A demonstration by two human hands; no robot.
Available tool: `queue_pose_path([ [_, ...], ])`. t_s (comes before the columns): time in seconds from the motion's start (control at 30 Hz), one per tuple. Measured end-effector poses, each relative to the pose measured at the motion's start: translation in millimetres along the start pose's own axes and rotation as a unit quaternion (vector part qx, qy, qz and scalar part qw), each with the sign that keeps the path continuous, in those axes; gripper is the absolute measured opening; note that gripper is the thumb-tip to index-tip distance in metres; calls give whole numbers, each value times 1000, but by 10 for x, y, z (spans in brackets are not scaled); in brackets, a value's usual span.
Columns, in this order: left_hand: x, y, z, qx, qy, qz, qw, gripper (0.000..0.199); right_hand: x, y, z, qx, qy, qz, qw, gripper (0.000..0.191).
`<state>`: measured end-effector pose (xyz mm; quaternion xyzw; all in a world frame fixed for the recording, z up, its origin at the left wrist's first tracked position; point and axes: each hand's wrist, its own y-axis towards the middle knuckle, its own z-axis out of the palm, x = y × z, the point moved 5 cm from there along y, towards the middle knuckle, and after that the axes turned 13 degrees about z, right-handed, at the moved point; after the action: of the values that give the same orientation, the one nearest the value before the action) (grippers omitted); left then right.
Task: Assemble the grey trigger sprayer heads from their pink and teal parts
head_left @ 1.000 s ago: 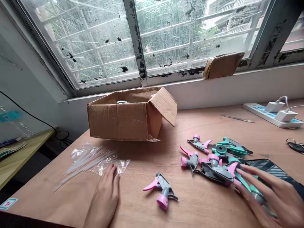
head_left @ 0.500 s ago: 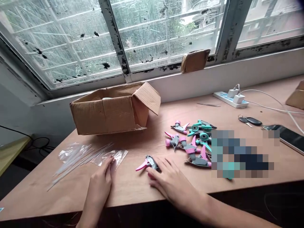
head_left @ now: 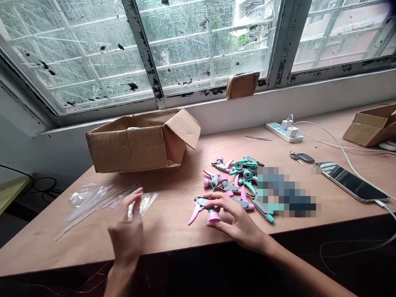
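My right hand (head_left: 236, 220) grips a grey and pink trigger spray head (head_left: 202, 202), its pink lever pointing left and its pink collar near my thumb. Beyond it, several spray heads in pink and grey (head_left: 229, 185) and in teal and grey (head_left: 247, 175) lie in a loose group. My left hand (head_left: 125, 225), a little smeared by motion, is raised with fingers bent and apart, nothing visible in them. Behind it lie a clear plastic bag (head_left: 148, 203) and a bundle of thin translucent tubes (head_left: 83, 208).
An opened cardboard box (head_left: 130, 150) stands against the window wall. Further right are a power strip (head_left: 283, 133), keys (head_left: 301, 157), a phone (head_left: 352, 181) on a cable and another box (head_left: 365, 128). Pixelation covers part of the table right of the spray heads.
My right hand has closed round the spray head and turned it, so its pink collar now shows. My left hand has lifted off the table by the bag. The view has shifted right.
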<state>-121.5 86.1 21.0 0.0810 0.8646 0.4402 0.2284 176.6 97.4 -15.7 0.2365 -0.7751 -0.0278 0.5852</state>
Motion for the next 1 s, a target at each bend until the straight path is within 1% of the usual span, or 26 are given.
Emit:
queue_pose_path([
  [0.03, -121, 13, 57, -9, -62, -26, 998, 21, 15, -16, -24, -9, 14, 3, 1000, 26],
  [0.07, -234, 13, 142, -14, -140, -57, 988, 20, 26, -32, -47, -18, 27, 7, 999, 25],
  [0.1, -332, -3, 254, -12, -225, -98, 969, 20, 30, -46, -65, -23, 37, 14, 999, 24],
  [0.13, -427, -33, 388, 8, -303, -132, 944, 22, 29, -57, -78, -27, 45, 20, 998, 24],
  [0.17, -512, -73, 519, 28, -365, -161, 917, 23, 25, -67, -86, -28, 49, 24, 998, 24],
  [0.2, -577, -121, 639, 47, -405, -188, 893, 26, 18, -74, -89, -28, 50, 26, 998, 24],
  [0.27, -660, -225, 842, 80, -457, -244, 851, 33, -7, -79, -84, -23, 56, 31, 998, 25],
  [0.33, -697, -304, 975, 86, -480, -302, 819, 42, -49, -72, -72, -11, 70, 48, 996, 26],
  [0.4, -734, -334, 1050, 79, -496, -344, 794, 48, -102, -61, -66, 3, 98, 76, 992, 27],
  [0.47, -787, -326, 1088, 79, -510, -359, 778, 52, -143, -56, -72, 7, 118, 100, 988, 28],
  [0.53, -830, -320, 1108, 88, -523, -364, 766, 55, -165, -60, -83, 4, 120, 117, 986, 28],
  [0.6, -842, -341, 1120, 94, -532, -371, 756, 53, -170, -71, -78, 11, 110, 126, 986, 29],
  [0.7, -843, -380, 1124, 92, -553, -364, 743, 46, -145, -94, -49, 34, 109, 110, 987, 29],
  [0.77, -855, -381, 1117, 90, -561, -341, 749, 42, -135, -109, -37, 43, 107, 99, 988, 28],
  [0.87, -878, -368, 1115, 102, -541, -312, 774, 37, -167, -128, -43, 29, 97, 116, 988, 27],
  [0.93, -886, -366, 1122, 108, -526, -308, 785, 37, -192, -140, -45, 22, 96, 133, 986, 27],
  [1.0, -892, -370, 1129, 108, -519, -309, 790, 37, -197, -151, -37, 27, 98, 133, 986, 27],
])
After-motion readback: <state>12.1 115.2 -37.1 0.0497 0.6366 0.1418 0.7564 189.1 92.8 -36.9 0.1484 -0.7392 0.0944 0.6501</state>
